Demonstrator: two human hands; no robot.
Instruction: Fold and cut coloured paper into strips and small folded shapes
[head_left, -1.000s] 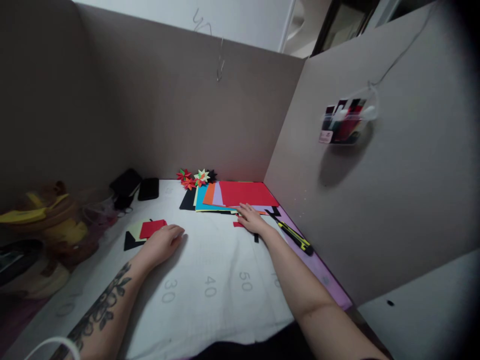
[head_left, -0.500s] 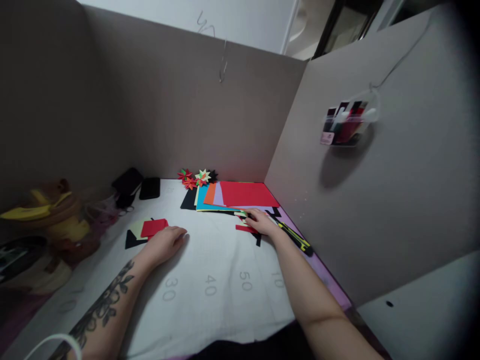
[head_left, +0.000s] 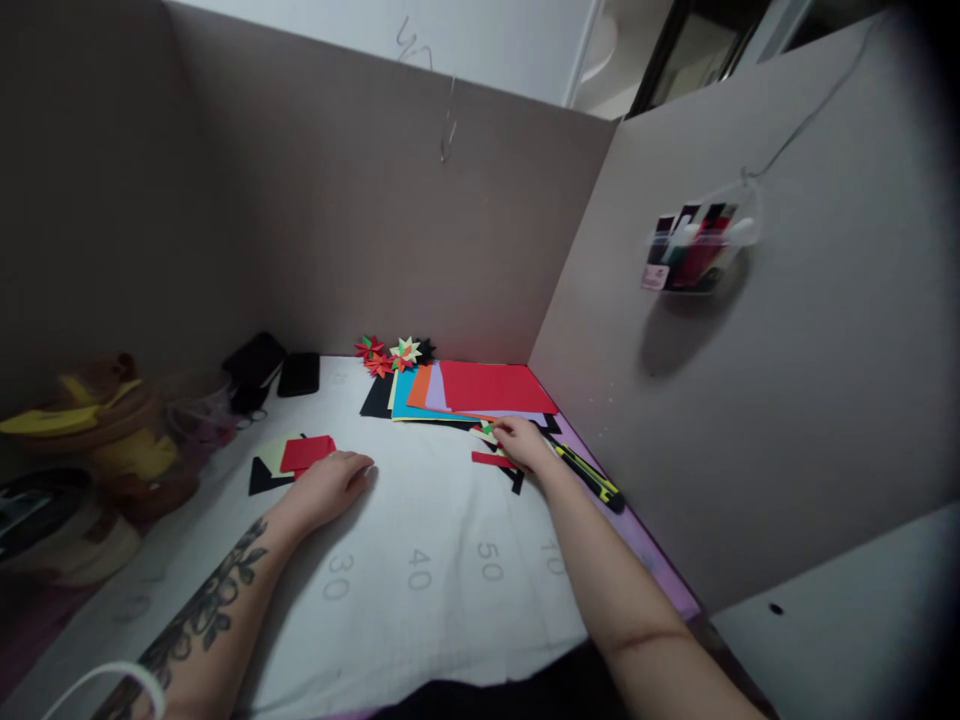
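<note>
One hand, the right hand [head_left: 523, 443], curls close over paper scraps [head_left: 491, 459], its hold unclear; the left hand [head_left: 335, 485] bends loosely, its grip hidden, red paper [head_left: 306, 453] just beside it.

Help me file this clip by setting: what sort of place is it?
Probably a paper-craft workspace: there are overlapping coloured sheets, narrow paper strips, and what look like folded paper stars towards the back.

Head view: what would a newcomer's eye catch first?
Probably the large red sheet atop the coloured sheets, far side of the table. Then the spiky paper stars behind their left end, and the clear container hanging on the right wall.
</note>
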